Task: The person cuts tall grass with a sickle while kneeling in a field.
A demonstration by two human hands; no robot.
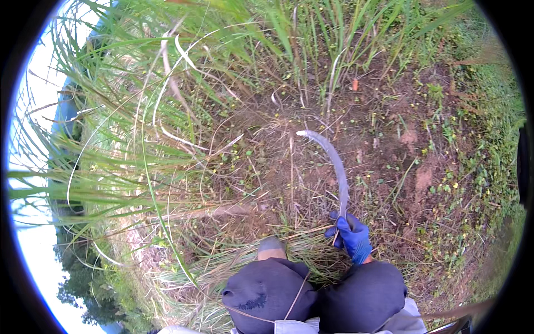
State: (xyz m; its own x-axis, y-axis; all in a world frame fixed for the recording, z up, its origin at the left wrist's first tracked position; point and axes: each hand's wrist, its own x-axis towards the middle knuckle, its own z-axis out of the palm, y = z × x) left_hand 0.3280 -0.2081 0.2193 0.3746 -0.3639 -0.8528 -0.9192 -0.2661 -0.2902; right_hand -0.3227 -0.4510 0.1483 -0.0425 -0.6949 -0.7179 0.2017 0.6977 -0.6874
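Note:
My right hand (352,237), in a blue work glove, grips a sickle by its handle, which the fingers mostly hide. From the glove the curved grey sickle blade (338,167) reaches up and bends left, its pale tip over bare soil (275,146) strewn with dry stalks. Nothing visible touches the blade tip. My left hand is out of view. Before me, tall green grass (258,33) stands along the top and left. Cut grass stems (313,250) lie flattened between my knees and the glove.
My bent knees (267,292) in dark trousers fill the bottom middle, with a boot toe (271,243) just beyond. A small orange object (355,84) lies on the soil. Low leafy weeds (479,167) cover the right side. Trees (89,275) stand at the far left.

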